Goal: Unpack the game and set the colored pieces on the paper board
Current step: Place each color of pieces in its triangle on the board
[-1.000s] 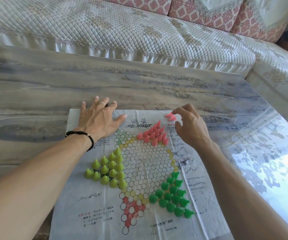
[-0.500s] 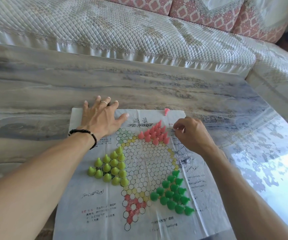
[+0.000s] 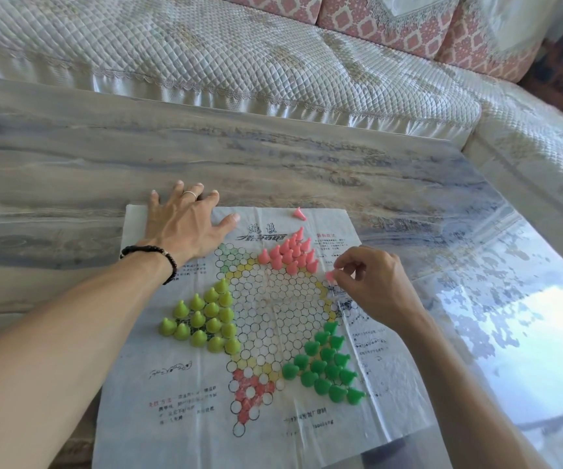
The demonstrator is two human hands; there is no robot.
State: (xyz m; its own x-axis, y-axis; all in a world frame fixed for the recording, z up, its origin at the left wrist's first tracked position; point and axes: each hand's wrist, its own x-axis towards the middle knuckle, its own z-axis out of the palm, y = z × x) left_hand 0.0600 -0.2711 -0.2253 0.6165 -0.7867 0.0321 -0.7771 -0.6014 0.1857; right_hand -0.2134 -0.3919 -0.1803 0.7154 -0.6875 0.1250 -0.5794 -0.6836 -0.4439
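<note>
Paper board (image 3: pixel 266 333) lies flat on the desk (image 3: pixel 70 157). Pink pieces (image 3: pixel 290 253) cluster at its far point, yellow-green pieces (image 3: pixel 205 319) at left, dark green pieces (image 3: pixel 327 363) at near right. One loose pink piece (image 3: pixel 299 213) lies tipped near the far edge. Right hand (image 3: pixel 371 282): fingers curled, pinching a pink piece (image 3: pixel 330 275) just above the board's right side. Left hand (image 3: pixel 185 225): fingers spread flat, palm down, pressing the board's far-left corner; forearm extended across the desk.
</note>
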